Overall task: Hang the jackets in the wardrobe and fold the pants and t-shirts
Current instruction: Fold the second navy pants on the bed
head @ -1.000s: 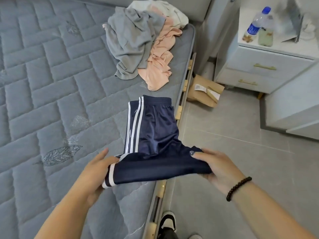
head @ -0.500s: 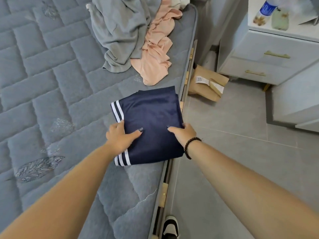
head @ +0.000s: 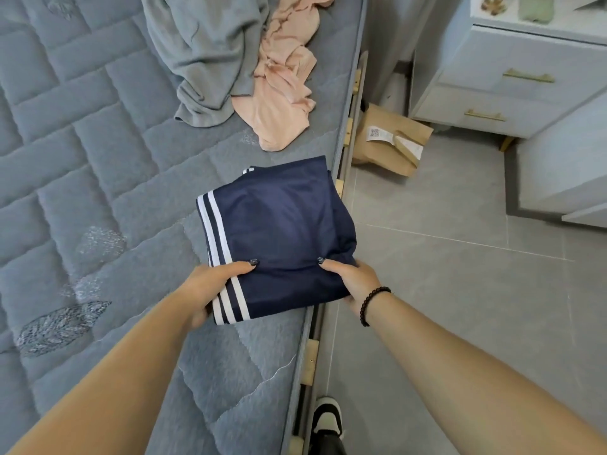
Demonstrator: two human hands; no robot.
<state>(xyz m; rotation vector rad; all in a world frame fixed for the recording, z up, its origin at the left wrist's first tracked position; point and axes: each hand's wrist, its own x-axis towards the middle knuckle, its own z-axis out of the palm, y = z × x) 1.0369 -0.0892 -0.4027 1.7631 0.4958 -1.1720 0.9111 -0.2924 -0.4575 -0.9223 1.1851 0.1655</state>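
Navy blue pants (head: 279,231) with white side stripes lie folded into a rough square on a grey quilted mattress (head: 82,159), close to its right edge. Both hands hold the near end of the folded bundle. The left hand (head: 210,287) grips the striped corner, thumb flat on top of the fabric and the other fingers curled underneath. The right hand (head: 354,280) grips the opposite near corner, thumb on top and the remaining fingers tucked below the edge of the cloth. A dark beaded bracelet (head: 372,305) circles the right wrist.

Further up the mattress lies a crumpled grey garment (head: 203,54), and just beside it, touching, a crumpled peach garment (head: 282,93). Both are unfolded and sit well apart from the pants.

To the right of the bed is a grey tiled floor (head: 443,290). A brown paper bag (head: 391,142) with a white label lies on the floor against the bed frame. Behind it stands a pale nightstand (head: 492,83) with two brass drawer handles. A black and white shoe (head: 326,421) shows at the bottom edge, beside the bed.
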